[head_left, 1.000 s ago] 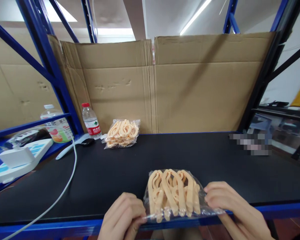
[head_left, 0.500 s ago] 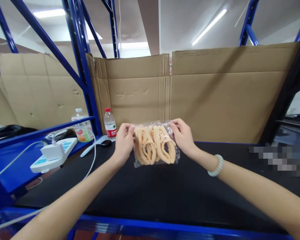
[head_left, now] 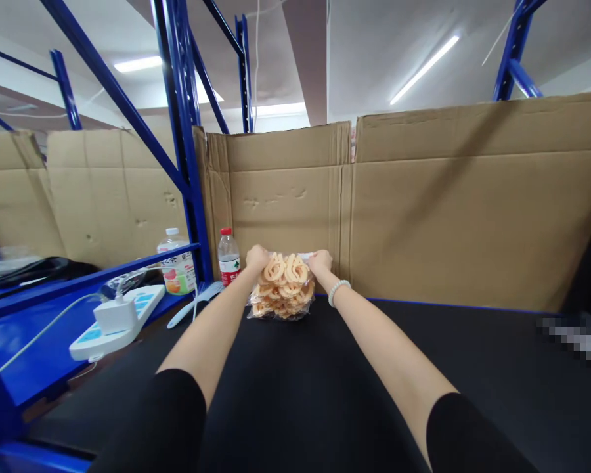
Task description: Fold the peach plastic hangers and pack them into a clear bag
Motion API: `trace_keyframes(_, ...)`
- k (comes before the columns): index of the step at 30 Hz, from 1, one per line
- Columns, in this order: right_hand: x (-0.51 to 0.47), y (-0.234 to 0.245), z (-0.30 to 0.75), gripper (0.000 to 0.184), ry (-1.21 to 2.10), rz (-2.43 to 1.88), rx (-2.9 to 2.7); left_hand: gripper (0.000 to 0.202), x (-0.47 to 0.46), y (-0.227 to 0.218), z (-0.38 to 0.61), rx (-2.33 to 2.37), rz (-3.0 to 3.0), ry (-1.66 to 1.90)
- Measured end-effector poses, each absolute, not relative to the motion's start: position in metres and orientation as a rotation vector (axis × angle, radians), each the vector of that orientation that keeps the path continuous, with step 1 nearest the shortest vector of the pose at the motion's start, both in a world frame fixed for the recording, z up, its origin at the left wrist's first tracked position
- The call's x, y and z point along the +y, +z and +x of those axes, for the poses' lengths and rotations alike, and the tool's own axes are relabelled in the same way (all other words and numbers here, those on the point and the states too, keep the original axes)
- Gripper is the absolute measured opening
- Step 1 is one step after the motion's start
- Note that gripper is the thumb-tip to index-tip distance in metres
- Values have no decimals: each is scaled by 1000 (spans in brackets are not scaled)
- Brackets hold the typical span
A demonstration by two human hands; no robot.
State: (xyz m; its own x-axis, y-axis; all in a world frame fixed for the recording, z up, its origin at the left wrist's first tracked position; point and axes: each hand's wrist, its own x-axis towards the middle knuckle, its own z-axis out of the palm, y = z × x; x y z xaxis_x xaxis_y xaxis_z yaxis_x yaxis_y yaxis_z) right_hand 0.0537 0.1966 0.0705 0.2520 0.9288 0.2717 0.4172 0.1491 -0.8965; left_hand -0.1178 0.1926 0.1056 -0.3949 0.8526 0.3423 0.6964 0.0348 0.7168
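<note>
Both my arms reach far across the black table (head_left: 423, 355). My left hand (head_left: 257, 257) and my right hand (head_left: 320, 261) are closed on the upper corners of a clear bag of peach plastic clips (head_left: 286, 270). That bag rests on top of a second bag of the same clips (head_left: 278, 305), which lies on the table against the cardboard wall (head_left: 285, 197). A white bead bracelet (head_left: 338, 290) circles my right wrist.
A small water bottle with a red cap (head_left: 228, 257) stands just left of the bags, beside a blue rack post (head_left: 190, 144). Further left are a larger bottle (head_left: 176, 269), a white power strip with a charger (head_left: 118, 318), and a white brush (head_left: 193, 305).
My hands carried the bag from the table's near edge up and away to the back, setting it on the other bag by the cardboard. The camera turned left.
</note>
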Motion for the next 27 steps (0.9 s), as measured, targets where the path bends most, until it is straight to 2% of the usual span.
trace_keyframes(5,212,51,64,25,613,-1547,-1343,32,212,83,-124,2168,1591,1123)
trace_keyframes(15,189,62,107,23,597,-1425,-1411,30,199,105,-121,2174,1573,1167)
trace_keyframes(19,163,69,133,18,529,-1292,-1382,30,176,108,-110,2094,1558,1414)
trace_keyframes(22,136,80,150,17,455,-1125,-1328,30,156,119,-95,1949,1552,1734)
trace_keyframes(27,55,105,172,12,261,-789,-1184,18,125,143,-49,1358,1595,2249)
